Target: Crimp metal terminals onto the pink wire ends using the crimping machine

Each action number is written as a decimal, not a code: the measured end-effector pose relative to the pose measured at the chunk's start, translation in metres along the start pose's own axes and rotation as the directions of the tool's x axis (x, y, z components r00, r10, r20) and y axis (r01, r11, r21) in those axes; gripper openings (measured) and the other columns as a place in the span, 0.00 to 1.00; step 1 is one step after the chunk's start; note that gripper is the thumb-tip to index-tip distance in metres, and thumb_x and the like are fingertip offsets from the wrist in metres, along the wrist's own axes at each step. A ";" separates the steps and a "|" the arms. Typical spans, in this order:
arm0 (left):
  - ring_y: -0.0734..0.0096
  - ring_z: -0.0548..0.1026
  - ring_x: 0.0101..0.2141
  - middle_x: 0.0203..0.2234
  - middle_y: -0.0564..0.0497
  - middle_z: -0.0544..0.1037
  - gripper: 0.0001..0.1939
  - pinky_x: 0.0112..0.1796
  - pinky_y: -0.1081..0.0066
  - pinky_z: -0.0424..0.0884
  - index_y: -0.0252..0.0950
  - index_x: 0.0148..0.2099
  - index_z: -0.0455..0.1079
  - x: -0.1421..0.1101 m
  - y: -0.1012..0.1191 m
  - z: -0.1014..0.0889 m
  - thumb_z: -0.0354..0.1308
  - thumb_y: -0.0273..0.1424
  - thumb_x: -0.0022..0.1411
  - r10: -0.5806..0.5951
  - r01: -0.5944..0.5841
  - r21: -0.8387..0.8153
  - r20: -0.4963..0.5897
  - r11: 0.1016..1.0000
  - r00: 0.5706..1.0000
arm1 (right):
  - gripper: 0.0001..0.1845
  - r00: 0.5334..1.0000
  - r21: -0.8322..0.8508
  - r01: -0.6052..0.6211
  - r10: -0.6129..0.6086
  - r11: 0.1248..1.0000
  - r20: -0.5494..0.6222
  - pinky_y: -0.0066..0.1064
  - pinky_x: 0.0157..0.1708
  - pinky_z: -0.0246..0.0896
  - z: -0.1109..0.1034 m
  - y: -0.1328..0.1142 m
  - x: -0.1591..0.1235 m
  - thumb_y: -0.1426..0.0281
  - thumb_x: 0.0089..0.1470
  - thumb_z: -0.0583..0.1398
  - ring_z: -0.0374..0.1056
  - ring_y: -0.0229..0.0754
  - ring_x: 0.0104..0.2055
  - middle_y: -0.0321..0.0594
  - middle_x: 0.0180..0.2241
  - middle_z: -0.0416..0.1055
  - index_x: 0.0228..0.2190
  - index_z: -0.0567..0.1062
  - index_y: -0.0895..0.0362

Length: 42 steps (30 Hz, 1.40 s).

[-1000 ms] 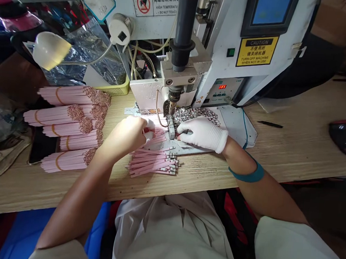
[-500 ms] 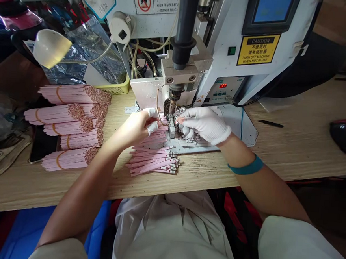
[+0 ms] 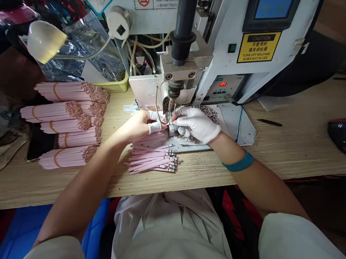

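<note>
1. On my feed, a white press machine (image 3: 231,58) stands on a wooden bench (image 3: 204,183).
2. Banded pink strip bundles (image 3: 67,116) lie left; loose pink strips (image 3: 151,159) lie just below the hands.
3. The left hand (image 3: 137,125) and gloved right hand (image 3: 195,124), both half-curled, meet beside the press tip (image 3: 171,104); I cannot tell what either grips.

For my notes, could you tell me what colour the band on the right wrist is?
The wristband is teal, best seen in the head view.

Your left hand (image 3: 136,126): bare, white finger cots (image 3: 154,127), forearm rising from lower left, fingers curled. Your right hand (image 3: 195,125): white-gloved, teal wristband (image 3: 237,162), entering from the right, fingertips near the left's at frame centre.
</note>
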<state>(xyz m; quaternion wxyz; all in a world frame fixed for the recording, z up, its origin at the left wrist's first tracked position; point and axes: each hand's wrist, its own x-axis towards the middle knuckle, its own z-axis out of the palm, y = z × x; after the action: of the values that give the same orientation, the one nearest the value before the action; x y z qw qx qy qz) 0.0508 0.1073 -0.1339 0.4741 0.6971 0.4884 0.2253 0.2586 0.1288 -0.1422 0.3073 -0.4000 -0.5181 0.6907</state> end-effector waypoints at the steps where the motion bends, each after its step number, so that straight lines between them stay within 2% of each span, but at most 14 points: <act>1: 0.77 0.60 0.23 0.22 0.55 0.67 0.14 0.25 0.75 0.54 0.32 0.29 0.70 0.000 0.000 0.000 0.59 0.40 0.54 -0.005 0.006 0.013 -0.004 1.000 1.000 | 0.05 1.000 -0.007 -0.002 0.002 1.000 -0.001 0.18 0.08 0.52 0.000 0.000 0.000 0.79 0.47 0.60 0.60 0.31 0.13 0.33 0.16 0.66 0.28 0.69 0.59; 12: 0.76 0.62 0.24 0.24 0.55 0.68 0.11 0.27 0.74 0.57 0.33 0.28 0.69 0.001 0.002 0.000 0.60 0.36 0.52 -0.016 0.016 0.013 -0.020 1.000 1.000 | 0.05 1.000 -0.004 -0.023 0.023 1.000 -0.004 0.18 0.08 0.48 0.001 -0.002 -0.002 0.79 0.47 0.60 0.58 0.29 0.13 0.31 0.17 0.65 0.28 0.69 0.59; 17: 0.77 0.59 0.23 0.20 0.56 0.66 0.11 0.26 0.75 0.54 0.33 0.27 0.69 -0.001 0.008 0.000 0.59 0.36 0.52 -0.035 0.037 0.074 -0.031 0.997 0.999 | 0.06 0.999 0.016 -0.033 0.033 0.999 0.011 0.18 0.08 0.49 0.001 -0.003 -0.002 0.79 0.47 0.60 0.59 0.30 0.14 0.32 0.17 0.65 0.28 0.68 0.59; 20: 0.76 0.61 0.23 0.20 0.56 0.67 0.11 0.26 0.74 0.56 0.33 0.26 0.70 0.000 0.009 0.000 0.59 0.37 0.51 -0.042 0.048 0.102 -0.061 0.994 0.997 | 0.06 1.000 0.018 -0.022 0.022 1.000 0.010 0.19 0.08 0.50 0.000 -0.003 -0.001 0.79 0.47 0.60 0.60 0.30 0.14 0.32 0.18 0.65 0.28 0.69 0.59; 26: 0.72 0.66 0.26 0.23 0.53 0.72 0.12 0.28 0.72 0.61 0.33 0.28 0.73 0.003 0.007 0.000 0.58 0.37 0.48 -0.044 0.051 0.083 -0.078 0.995 0.996 | 0.07 1.000 0.028 -0.015 0.014 1.000 0.023 0.18 0.08 0.49 -0.001 -0.001 0.000 0.79 0.46 0.61 0.60 0.30 0.14 0.31 0.17 0.64 0.29 0.69 0.59; 34: 0.74 0.66 0.27 0.25 0.54 0.72 0.09 0.30 0.74 0.61 0.32 0.30 0.73 0.001 0.010 0.002 0.58 0.34 0.50 -0.071 0.074 0.044 -0.075 0.996 0.995 | 0.08 0.999 0.040 -0.032 0.032 0.999 0.007 0.19 0.08 0.48 0.002 -0.002 -0.001 0.80 0.47 0.61 0.59 0.30 0.14 0.32 0.19 0.66 0.29 0.68 0.59; 37: 0.73 0.67 0.27 0.25 0.53 0.73 0.11 0.29 0.73 0.61 0.32 0.30 0.73 -0.001 0.011 0.001 0.60 0.36 0.49 -0.063 0.064 0.020 -0.076 0.998 0.995 | 0.07 1.000 -0.014 -0.025 0.025 1.000 0.016 0.18 0.08 0.48 0.001 -0.006 -0.004 0.79 0.49 0.61 0.59 0.29 0.14 0.33 0.19 0.66 0.30 0.67 0.58; 42: 0.66 0.70 0.29 0.25 0.48 0.75 0.14 0.28 0.71 0.64 0.32 0.30 0.75 -0.004 0.012 -0.005 0.63 0.40 0.47 -0.029 0.030 0.014 -0.081 0.999 0.996 | 0.06 0.990 -0.259 0.068 -0.098 0.963 -0.103 0.19 0.09 0.50 -0.011 -0.020 -0.013 0.77 0.51 0.63 0.59 0.30 0.15 0.32 0.18 0.63 0.31 0.70 0.59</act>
<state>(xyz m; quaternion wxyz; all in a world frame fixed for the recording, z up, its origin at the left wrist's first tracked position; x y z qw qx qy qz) 0.0508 0.1050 -0.1208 0.4521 0.6837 0.5190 0.2427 0.2749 0.1280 -0.1216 0.3113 -0.4530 -0.6005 0.5807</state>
